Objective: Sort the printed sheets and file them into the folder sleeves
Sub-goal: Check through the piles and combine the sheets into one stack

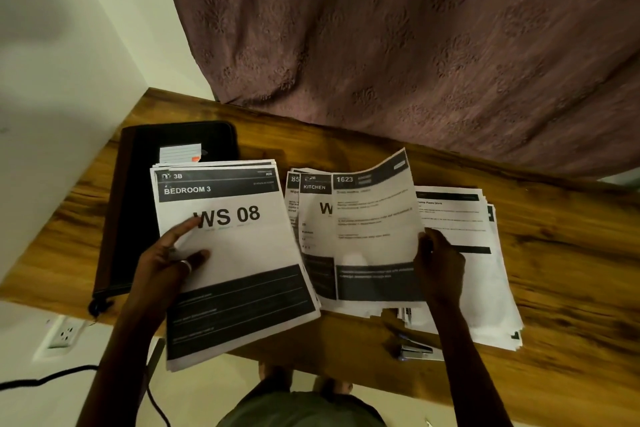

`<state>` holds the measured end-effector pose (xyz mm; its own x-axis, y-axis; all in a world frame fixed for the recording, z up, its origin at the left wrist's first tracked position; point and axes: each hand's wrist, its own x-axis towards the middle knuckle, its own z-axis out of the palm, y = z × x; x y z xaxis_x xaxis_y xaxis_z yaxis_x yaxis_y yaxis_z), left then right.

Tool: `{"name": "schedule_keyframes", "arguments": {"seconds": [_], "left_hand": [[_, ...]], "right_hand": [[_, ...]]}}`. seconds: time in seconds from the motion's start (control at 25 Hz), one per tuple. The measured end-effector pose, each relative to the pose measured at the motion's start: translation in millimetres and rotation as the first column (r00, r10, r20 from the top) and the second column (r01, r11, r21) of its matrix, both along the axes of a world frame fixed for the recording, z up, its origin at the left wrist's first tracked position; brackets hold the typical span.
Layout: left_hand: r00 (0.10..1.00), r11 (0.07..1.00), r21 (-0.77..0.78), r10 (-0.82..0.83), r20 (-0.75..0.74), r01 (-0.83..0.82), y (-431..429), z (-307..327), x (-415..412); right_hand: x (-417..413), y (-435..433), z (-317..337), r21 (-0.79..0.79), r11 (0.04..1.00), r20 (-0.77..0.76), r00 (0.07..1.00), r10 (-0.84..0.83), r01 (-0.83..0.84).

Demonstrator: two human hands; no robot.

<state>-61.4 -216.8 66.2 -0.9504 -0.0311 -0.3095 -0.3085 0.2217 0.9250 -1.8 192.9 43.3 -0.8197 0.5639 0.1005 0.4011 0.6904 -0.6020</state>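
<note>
Head view, looking down at a wooden table [349, 152].

Left hand [166, 262]: a stack [242, 274] of printed sheets is gripped at its left edge. The thumb and a ringed finger lie on the top sheet; the other fingers are hidden beneath. The top sheet is headed "3B / BEDROOM 3" and printed "WS 08". The stack's near end overhangs the table edge.

Right hand [440, 263]: the right edge of a single sheet [374, 218] marked "1623" is pinched. Its upper part is seen curled and raised off the papers below.

Under this sheet, a "KITCHEN" sheet [315, 208] is partly covered, and a further sheet beginning "85" shows at its left. To the right, a loose pile [485, 274] of sheets lies flat on the table, partly under the right hand.

The folder [138, 191], black, lies closed at the table's left end, its near part covered by the stack. A small lined card [180, 152] rests on it.

A small blurred object [414, 350] lies near the table's front edge; what it is cannot be told.

Behind the table hangs a patterned curtain [415, 45]. A wall socket [65, 333] and a black cable [52, 378] are seen at lower left.
</note>
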Motion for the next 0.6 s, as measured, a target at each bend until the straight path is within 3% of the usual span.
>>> {"name": "schedule_keyframes", "arguments": {"seconds": [0.12,0.2,0.32,0.48,0.6], "left_hand": [[1.0,0.999,0.045,0.006,-0.003,-0.006,3.1,-2.6,1.0],[1.0,0.998,0.06,-0.003,-0.012,0.003,6.3,-4.9,1.6],[0.999,0.997,0.069,-0.027,-0.028,0.028,16.5,-5.5,0.5],[0.998,0.996,0.082,-0.041,-0.056,0.046,36.5,-2.3,4.3],[0.997,0.984,0.173,-0.021,-0.07,0.033,49.4,1.4,11.7]], "right_hand": [[-2.4,13.9,27.3,-0.096,0.993,-0.109,0.991,-0.075,0.064],[-1.3,22.6,39.9,-0.256,0.962,-0.113,0.986,-0.123,0.091],[2.6,12.9,57.1,-0.542,0.839,-0.099,0.987,-0.125,0.052],[5.2,-26.6,52.8,-0.66,0.75,-0.024,0.999,0.03,-0.038],[5.9,-59.2,31.2,-0.658,0.744,0.029,0.983,0.179,-0.116]]}}
